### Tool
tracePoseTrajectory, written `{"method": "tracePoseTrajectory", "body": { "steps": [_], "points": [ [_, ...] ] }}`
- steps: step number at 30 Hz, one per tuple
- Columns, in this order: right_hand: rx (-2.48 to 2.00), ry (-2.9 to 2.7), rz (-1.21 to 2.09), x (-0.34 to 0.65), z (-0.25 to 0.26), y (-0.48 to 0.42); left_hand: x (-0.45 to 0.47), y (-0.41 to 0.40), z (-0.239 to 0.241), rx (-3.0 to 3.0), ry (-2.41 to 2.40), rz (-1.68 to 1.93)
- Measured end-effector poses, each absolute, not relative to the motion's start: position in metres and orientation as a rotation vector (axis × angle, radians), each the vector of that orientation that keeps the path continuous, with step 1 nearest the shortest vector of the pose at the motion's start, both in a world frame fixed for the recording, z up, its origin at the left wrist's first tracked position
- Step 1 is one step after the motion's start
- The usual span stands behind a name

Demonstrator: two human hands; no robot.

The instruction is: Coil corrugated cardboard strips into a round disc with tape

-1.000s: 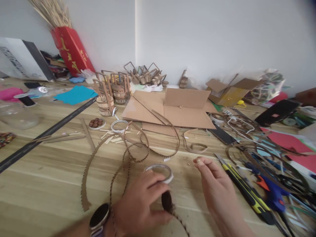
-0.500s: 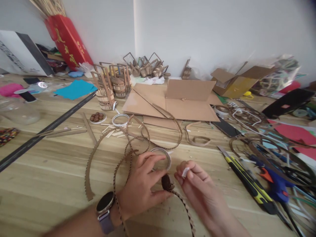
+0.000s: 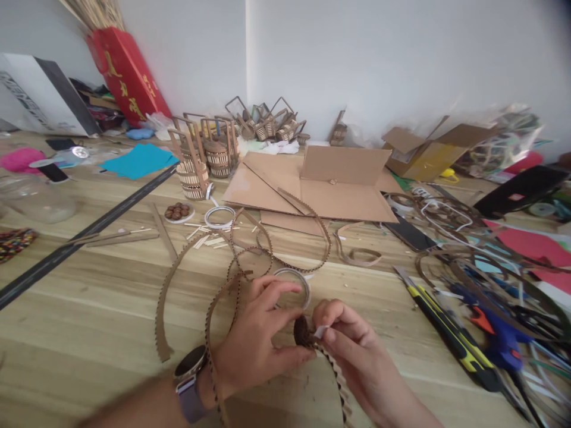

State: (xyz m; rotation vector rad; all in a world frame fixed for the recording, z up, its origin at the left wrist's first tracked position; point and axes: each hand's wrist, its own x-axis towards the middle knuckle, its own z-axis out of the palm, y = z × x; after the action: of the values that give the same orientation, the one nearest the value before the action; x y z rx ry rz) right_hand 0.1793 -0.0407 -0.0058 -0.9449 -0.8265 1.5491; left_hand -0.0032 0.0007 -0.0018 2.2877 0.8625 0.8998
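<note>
My left hand (image 3: 263,339), with a watch on its wrist, grips a small dark-brown coil (image 3: 302,331) between thumb and fingers. From the coil a corrugated cardboard strip (image 3: 336,374) runs down toward the bottom of the view. A small white piece of tape (image 3: 320,331) is pinched between the thumb and forefinger of my right hand (image 3: 357,351), close beside the coil; whether it touches the coil I cannot tell. Just behind my left fingers lies a roll of tape (image 3: 306,288). Another corrugated strip (image 3: 213,321) passes over my left wrist.
Curled strips (image 3: 323,249) spread over the table. A yellow-black utility knife (image 3: 446,327) and a blue glue gun (image 3: 502,339) lie at right. Farther back are cardboard sheets (image 3: 272,175), small woven baskets (image 3: 194,178), a dish of brown balls (image 3: 178,212) and another tape roll (image 3: 219,217).
My right hand has moved left with the white tape piece, bringing it up beside the coil. The left hand keeps its grip on the coil. The view has shifted slightly.
</note>
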Motion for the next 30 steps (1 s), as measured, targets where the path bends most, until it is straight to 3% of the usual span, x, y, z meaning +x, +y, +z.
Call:
{"method": "tracePoseTrajectory", "body": {
  "steps": [30],
  "points": [
    [-1.005,-0.582,1.674,0.173,-0.023,-0.042,0.000,-0.003,0.002,2.402,0.980,0.942]
  ]
}}
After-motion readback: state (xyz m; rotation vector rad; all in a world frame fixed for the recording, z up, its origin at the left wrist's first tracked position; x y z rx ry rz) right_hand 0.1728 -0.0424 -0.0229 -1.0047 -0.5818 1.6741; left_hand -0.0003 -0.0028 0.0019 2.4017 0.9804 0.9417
